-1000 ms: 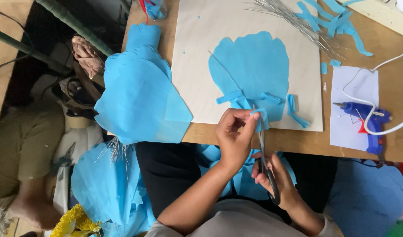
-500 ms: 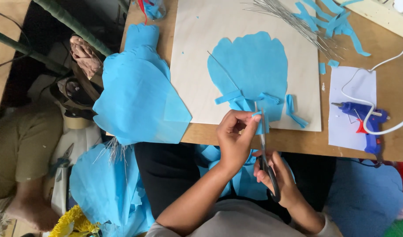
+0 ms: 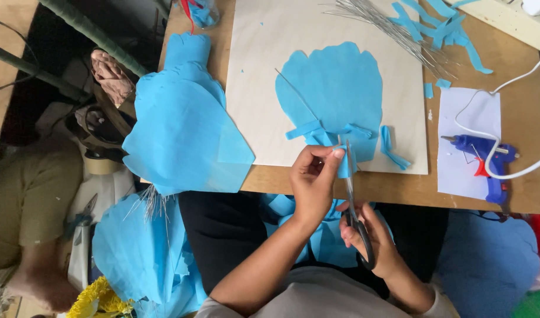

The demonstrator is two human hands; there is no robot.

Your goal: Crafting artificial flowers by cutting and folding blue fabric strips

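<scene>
Here, hands [image 3: 340,200] on scissors [image 3: 353,200] (blue paper strip [image 3: 342,168] pinched).

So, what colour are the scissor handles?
Black, on the scissors in the right hand; head view.

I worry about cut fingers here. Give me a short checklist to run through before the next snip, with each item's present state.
1. Right hand has the scissors by the black handles: ok.
2. Left hand pinches the blue paper strip beside the blades: ok.
3. Left fingertips out of the blade path: not ok, they sit right against the blades.
4. Strip sits between the blades: cannot tell.
5. Glue gun away from both hands, on its white sheet: ok.
6. Wire bundle away from the cut: ok.
</scene>
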